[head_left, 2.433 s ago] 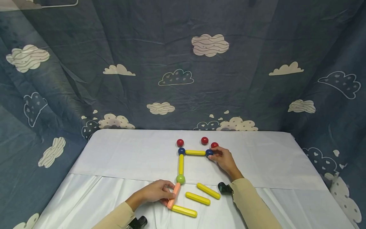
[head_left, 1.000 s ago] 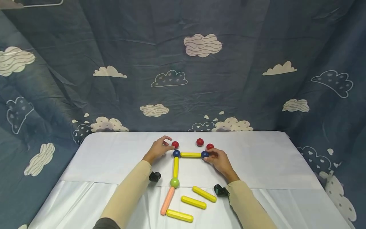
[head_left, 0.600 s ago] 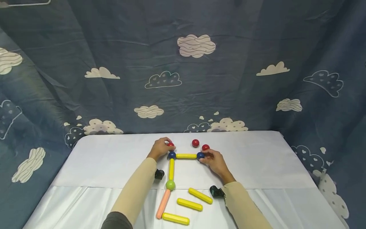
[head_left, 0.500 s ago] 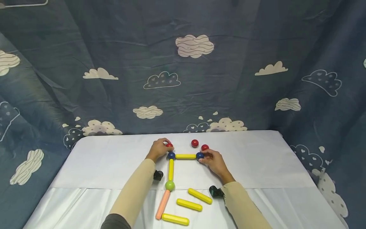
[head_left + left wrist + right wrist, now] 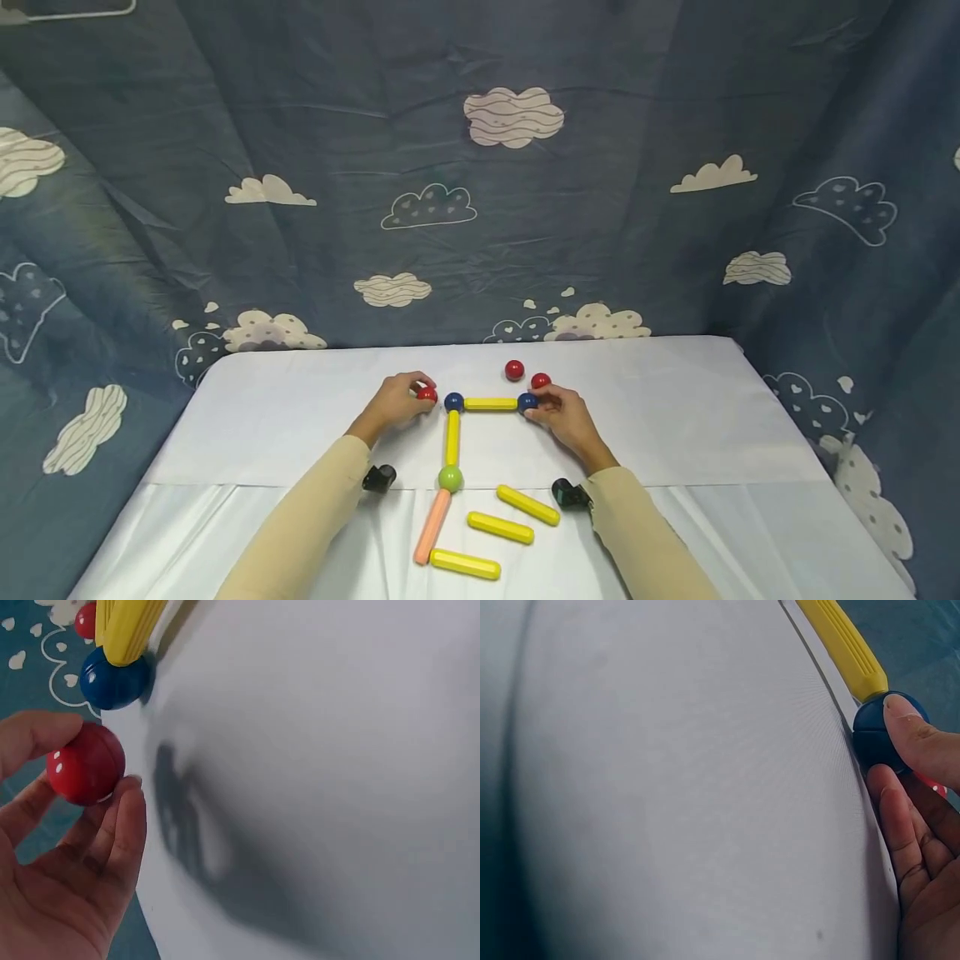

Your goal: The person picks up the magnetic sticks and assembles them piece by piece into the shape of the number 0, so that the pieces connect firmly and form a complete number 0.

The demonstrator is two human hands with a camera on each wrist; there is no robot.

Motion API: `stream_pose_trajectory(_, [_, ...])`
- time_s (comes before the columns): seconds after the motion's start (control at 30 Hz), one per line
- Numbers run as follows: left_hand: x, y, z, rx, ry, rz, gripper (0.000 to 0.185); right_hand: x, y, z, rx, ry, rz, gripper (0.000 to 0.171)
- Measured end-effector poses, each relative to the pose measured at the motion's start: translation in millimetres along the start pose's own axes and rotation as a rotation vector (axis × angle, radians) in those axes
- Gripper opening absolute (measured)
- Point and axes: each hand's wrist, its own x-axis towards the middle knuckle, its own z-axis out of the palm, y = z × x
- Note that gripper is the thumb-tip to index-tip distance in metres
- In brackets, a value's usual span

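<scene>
On the white-covered bench (image 5: 637, 375), a figure of rods and balls looks partly laid out. Its far side reads as done: an upper yellow rod (image 5: 491, 404) runs between a corner blue ball (image 5: 453, 402) and an end blue ball (image 5: 527, 402), meeting both. From the corner blue ball a side yellow rod (image 5: 452, 439) comes toward the person and meets a green ball (image 5: 450, 477); an orange-pink rod (image 5: 432, 527) slants on nearer, its far end against that ball. Whether these pieces are fixed together or merely laid end to end, I cannot tell.

The left hand (image 5: 393, 402) pinches a red ball (image 5: 427, 395) between thumb and fingers, just left of the corner blue ball and apart from it; judging by the left wrist view, it seems lifted off the bench. The right hand (image 5: 567, 417) grips the end blue ball between thumb and fingers.

What is left, as I judge it, is joining up the spare pieces. Two other red balls (image 5: 514, 370) lie beyond the upper yellow rod, and three loose yellow rods (image 5: 500, 527) lie right of the orange-pink rod. No rod runs toward the person from the end blue ball, so the outline seems roughly half complete.
</scene>
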Motion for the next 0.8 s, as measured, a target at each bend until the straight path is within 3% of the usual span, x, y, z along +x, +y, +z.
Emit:
stream_pose_trajectory(0.17, [-30.1,-12.0,-5.1,-0.026,-0.079,0.055,0.03,0.5,0.3,-0.4,-0.008,-0.01,0.006,0.037])
stream_pose_trajectory(0.53, [-104.2,-33.6,-5.5,-0.028,-0.353,0.258,0.027,4.1,0.2,-3.0,-0.02,-0.005,-0.003,0.036])
stream_pose_trajectory(0.8, [-138.8,-36.9,2.1,-0.067,-0.49,0.237,0.032,3.8,1.6,0.9,-0.017,-0.011,0.024,0.038])
